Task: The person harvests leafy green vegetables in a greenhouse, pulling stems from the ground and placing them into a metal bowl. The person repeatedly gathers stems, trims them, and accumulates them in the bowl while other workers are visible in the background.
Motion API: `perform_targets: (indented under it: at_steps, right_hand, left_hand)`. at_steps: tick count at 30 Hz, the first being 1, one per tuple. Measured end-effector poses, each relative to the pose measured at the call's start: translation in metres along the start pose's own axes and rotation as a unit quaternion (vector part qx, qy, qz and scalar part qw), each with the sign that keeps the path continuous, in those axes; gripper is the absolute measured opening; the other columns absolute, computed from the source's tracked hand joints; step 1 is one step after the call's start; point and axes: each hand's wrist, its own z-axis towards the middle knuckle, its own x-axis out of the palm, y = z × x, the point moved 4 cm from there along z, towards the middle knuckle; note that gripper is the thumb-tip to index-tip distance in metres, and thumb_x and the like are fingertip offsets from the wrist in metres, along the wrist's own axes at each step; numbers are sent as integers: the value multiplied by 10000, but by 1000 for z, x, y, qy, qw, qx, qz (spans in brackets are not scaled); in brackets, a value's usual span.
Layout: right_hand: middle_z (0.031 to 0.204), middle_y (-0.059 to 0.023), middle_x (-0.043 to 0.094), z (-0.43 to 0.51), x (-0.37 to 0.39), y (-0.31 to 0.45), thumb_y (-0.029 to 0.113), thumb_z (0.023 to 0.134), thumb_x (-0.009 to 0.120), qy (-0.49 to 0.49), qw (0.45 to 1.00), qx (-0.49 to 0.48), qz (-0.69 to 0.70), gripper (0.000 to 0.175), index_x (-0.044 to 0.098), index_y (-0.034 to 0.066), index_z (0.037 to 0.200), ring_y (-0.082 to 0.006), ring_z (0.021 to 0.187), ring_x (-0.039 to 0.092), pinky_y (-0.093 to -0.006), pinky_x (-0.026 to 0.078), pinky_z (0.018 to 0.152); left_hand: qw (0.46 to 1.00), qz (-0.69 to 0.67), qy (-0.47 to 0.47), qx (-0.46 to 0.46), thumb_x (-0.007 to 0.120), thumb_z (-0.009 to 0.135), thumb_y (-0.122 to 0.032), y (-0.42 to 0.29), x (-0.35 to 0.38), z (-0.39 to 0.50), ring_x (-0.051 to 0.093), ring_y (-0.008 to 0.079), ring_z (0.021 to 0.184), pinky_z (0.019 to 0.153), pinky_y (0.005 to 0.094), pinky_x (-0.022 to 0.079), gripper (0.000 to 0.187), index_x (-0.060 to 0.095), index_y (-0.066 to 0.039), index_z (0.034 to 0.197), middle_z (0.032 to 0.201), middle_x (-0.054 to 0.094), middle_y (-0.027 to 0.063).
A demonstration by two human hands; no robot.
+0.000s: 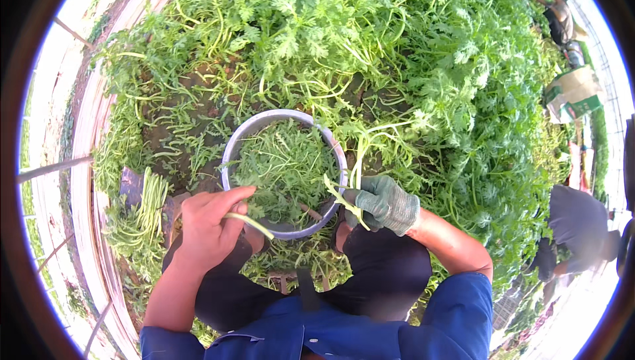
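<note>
My bare left hand (211,223) pinches a short pale green stem (257,225) between thumb and fingers, just over the bucket's near left rim. In a green knit work glove, my right hand (389,204) grips several leafy green stalks (361,154) beside the right rim; their tops point away from me. Between my feet stands a round grey bucket (227,156), partly filled with cut leafy greens (285,159). A brown stick-like piece (310,211) lies among them. To the left of my left hand, a bundle of pale stems (153,194) rests with its cut ends together.
Dense feathery-leaved greens (461,62) grow ahead and to the right. Cut stems litter the soil (188,112) beyond the bucket. Pale sheeting (87,137) borders the left. At right are a bending person (578,216), another person (560,18) and a sack (575,90).
</note>
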Motion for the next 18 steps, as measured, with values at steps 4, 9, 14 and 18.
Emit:
perform_targets:
  at_steps: [4,9,14,18]
  right_hand:
    - [688,-42,693,-33,63,33,312,945,578,72,987,63,-133,323,671,4,919,-51,562,569,-196,386,478]
    - [672,-19,666,-58,121,39,271,950,584,102,970,13,-219,259,676,29,938,-65,564,575,-229,426,499]
    - [709,-99,679,-24,134,19,354,936,587,13,928,-120,-352,379,661,-17,916,-182,609,633,-341,502,619]
    - [682,-97,677,11,139,-3,315,916,636,-38,936,-151,-317,346,673,-29,930,-156,578,591,-331,483,580]
  left_hand:
    - [991,-64,-94,68,639,850,-9,-13,-5,-7,564,226,581,552,314,458,218,675,-41,1063,731,579,92]
    - [958,-187,-205,76,693,812,6,-13,-18,-26,580,192,634,582,286,459,208,677,-12,1019,762,594,90]
    - [927,-360,-80,-63,704,857,-78,0,1,-44,572,75,731,657,247,458,110,677,18,903,775,672,34]
    - [940,-326,-67,-75,686,869,-68,7,9,-40,618,84,799,716,268,495,113,688,28,928,837,691,47]
